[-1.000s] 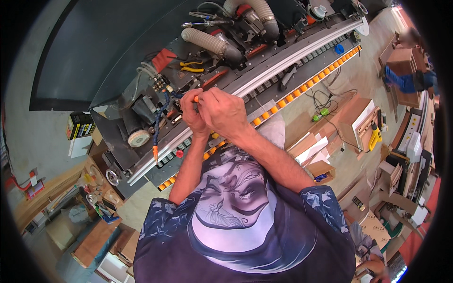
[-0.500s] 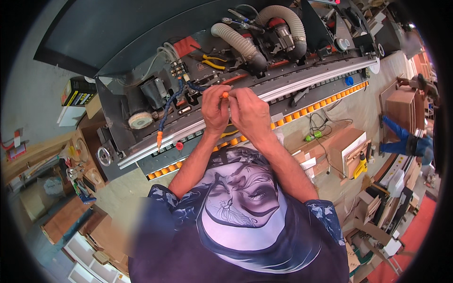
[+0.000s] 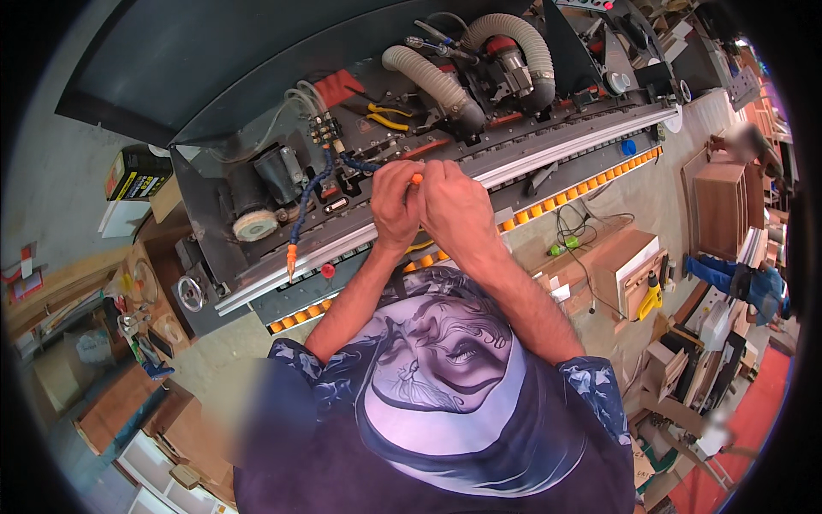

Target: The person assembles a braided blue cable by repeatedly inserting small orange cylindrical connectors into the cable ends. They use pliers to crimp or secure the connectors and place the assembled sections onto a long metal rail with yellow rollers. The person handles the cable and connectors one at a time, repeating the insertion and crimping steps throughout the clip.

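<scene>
Both hands meet over the front of an open edge-banding type machine. My left hand is closed, its fingers wrapped round the end of a blue segmented hose. Between the hands shows the orange nozzle at that end. My right hand presses against it with the fingers bent in, pinching the nozzle; the fingertips are partly hidden. A second blue hose hangs to the left, its orange nozzle pointing down past the metal rail.
Yellow-handled pliers lie on the machine bed. Two ribbed grey ducts rise behind. Orange rollers line the front edge, near a red knob. Cartons and a cable are on the floor at right; a person is farther off.
My right hand has turned and closed in tighter against the left around the orange nozzle. The view has shifted slightly.
</scene>
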Motion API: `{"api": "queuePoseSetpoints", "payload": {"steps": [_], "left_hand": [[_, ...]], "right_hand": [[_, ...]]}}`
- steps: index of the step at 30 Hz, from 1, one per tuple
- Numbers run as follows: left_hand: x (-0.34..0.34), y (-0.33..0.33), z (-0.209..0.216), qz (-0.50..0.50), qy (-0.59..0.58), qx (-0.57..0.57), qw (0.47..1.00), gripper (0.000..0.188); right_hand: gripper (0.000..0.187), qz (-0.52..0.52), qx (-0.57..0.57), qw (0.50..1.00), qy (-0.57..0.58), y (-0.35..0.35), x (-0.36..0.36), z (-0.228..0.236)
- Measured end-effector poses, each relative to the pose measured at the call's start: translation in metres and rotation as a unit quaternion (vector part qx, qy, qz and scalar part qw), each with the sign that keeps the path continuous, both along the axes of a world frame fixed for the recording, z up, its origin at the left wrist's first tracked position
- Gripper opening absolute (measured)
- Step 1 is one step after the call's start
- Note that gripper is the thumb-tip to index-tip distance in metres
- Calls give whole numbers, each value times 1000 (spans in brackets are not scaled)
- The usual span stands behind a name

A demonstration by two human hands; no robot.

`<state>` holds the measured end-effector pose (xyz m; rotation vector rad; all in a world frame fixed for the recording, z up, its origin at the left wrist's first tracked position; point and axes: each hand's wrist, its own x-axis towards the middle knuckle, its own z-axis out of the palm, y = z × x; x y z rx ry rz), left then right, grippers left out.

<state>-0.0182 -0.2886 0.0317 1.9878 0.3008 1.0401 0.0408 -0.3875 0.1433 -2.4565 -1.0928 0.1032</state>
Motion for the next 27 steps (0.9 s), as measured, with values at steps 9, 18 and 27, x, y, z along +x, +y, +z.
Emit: {"api": "queuePoseSetpoints", "payload": {"steps": [9, 18, 27], "left_hand": [[-2, 6, -18, -28, 3, 13, 1000, 32], [-1, -3, -15, -20, 45, -3, 999, 25], [-6, 5, -20, -25, 29, -9, 999, 22]], "right_hand": [[15, 16, -27, 999, -42, 1, -1, -7], [18, 1, 196, 979, 56, -25, 8, -25], [20, 35, 218, 971, -91, -17, 4, -33]]}}
